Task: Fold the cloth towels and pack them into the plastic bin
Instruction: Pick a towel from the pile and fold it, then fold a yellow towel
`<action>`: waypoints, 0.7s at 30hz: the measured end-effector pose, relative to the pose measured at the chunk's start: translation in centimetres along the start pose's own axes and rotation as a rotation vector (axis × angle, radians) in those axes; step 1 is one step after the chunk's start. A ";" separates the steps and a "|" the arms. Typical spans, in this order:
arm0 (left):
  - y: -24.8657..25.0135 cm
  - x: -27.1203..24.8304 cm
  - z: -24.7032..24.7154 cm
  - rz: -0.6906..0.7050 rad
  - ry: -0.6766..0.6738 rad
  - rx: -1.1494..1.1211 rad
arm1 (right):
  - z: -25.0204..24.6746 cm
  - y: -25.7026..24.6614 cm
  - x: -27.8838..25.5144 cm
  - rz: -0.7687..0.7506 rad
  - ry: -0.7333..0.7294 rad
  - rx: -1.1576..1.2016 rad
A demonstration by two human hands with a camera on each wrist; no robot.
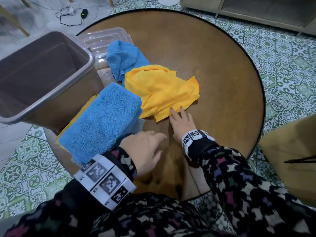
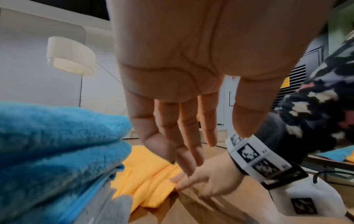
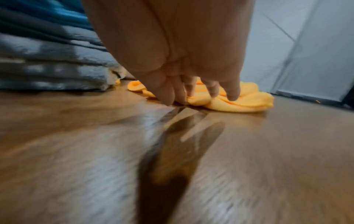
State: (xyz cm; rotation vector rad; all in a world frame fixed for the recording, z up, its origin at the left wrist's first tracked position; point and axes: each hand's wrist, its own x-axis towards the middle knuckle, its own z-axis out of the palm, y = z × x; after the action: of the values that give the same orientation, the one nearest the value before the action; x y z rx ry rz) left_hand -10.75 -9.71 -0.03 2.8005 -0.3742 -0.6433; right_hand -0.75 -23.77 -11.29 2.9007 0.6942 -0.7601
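The round wooden table [image 1: 213,65] carries every item. The plastic bin [image 1: 51,93] stands at its left edge, with nothing visible inside; any sideways knock there risks tipping it off. Beside the bin, a stack of folded towels [image 1: 104,120], blue on top, overhangs the near table edge. A careless forearm sweep can push it to the floor.

The yellow towel [image 1: 162,89] lies crumpled at table centre, unfolded. A crumpled blue towel [image 1: 123,59] lies behind it, touching it, so dragging one may pull the other along.

The right hand [image 1: 181,120] reaches the yellow towel's near edge with extended fingers that touch the cloth; no pinch is yet formed. A grasp taken here may catch several layers and fold unevenly.

The left hand [image 1: 145,151] hovers relaxed, fingers straight, holding nothing.
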 end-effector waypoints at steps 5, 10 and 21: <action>0.0 1.2 2.0 -0.010 -0.058 -0.100 | -0.1 1.8 -0.7 0.000 0.373 0.469; 0.2 3.6 3.4 -0.005 -0.101 -0.143 | -0.4 2.1 -4.7 0.135 0.732 0.954; -0.4 6.2 9.1 -0.155 -0.148 0.061 | 2.8 4.3 -9.0 0.026 0.102 1.125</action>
State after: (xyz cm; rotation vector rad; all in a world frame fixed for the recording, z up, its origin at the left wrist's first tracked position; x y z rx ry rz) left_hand -9.40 -12.81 -10.50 2.8683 -0.2083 -0.8908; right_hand -7.05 -31.78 -9.64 3.9211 0.2318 -1.3389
